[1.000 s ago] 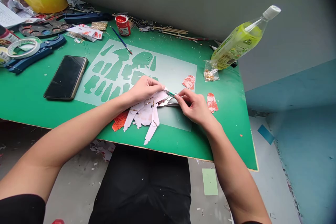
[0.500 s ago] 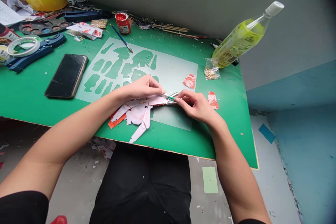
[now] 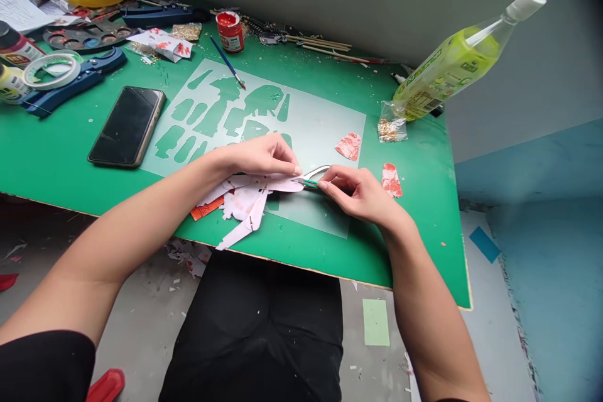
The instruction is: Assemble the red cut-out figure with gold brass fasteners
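Our left hand (image 3: 261,157) pinched the white paper cut-out (image 3: 245,198) at its edge, pressing it onto the green tabletop (image 3: 47,151) near the front, while our right hand (image 3: 360,193) closed on a thin green-tipped tool (image 3: 307,181) touching that edge. We judged it wanted a firm hold close to the tip and light pressure; both forearms angled inward, wrists low

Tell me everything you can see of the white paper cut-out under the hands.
The white paper cut-out is a flat bundle of thin pointed strips and rounded lobes, faintly stained red and fanned toward the viewer. It lies partly on the pale stencil sheet and partly on the green table, overlapping an orange scrap. The left hand pinches its right end, and the right hand holds a thin green tool against that tip.
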The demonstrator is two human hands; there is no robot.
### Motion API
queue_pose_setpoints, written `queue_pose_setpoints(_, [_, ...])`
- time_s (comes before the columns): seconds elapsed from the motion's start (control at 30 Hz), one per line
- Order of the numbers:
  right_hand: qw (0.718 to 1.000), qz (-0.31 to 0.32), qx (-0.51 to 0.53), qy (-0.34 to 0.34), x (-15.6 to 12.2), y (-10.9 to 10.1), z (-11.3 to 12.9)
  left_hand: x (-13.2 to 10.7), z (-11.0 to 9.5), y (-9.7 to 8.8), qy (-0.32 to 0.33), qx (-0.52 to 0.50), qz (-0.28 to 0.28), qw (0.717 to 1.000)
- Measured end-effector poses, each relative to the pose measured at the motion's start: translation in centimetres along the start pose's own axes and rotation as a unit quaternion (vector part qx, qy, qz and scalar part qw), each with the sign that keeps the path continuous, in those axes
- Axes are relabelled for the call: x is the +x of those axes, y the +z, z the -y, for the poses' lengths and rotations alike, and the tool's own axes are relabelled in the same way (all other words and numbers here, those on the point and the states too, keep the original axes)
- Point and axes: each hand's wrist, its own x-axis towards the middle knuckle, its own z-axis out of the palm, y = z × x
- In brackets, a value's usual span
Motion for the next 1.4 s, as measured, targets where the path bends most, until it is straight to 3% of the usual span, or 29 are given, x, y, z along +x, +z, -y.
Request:
queue_pose_setpoints(0.1, [1.000, 0.012, 0.008, -0.001, 0.0, 0.0, 0.2, 0.0, 0.2, -0.2, 0.004, 0.014, 0.016, 1.000])
queue_pose_setpoints(0.23, [0.998, 0.049, 0.025, 0.003, 0.0, -0.1, 0.4, 0.0, 0.5, -0.5, 0.008, 0.009, -0.015, 1.000])
queue_pose_setpoints(0.37, [0.997, 0.062, 0.044, 0.007, -0.2, -0.3, 0.6, -0.1, 0.7, -0.8, 0.006, 0.008, -0.008, 1.000])
queue_pose_setpoints(0.63, [0.990, -0.049, 0.127, 0.046, -0.2, -0.9, 0.7, 0.0, 0.7, -0.8, 0.001, 0.011, -0.002, 1.000])
queue_pose_setpoints(0.97, [0.979, -0.095, 0.172, 0.048, 0.9, 1.2, 1.1, 0.2, -0.9, 1.9, 0.032, -0.042, -0.164, 0.985])
queue_pose_setpoints(1.17, [0.965, -0.137, 0.216, 0.059, 1.0, 1.1, 0.9, 0.5, -1.0, 2.4, 0.023, -0.066, -0.169, 0.983])
queue_pose_setpoints(1.4, [0.967, -0.149, 0.202, 0.049, 1.5, 1.9, 0.7, 0.7, -0.5, 2.7, 0.029, -0.013, -0.163, 0.986])
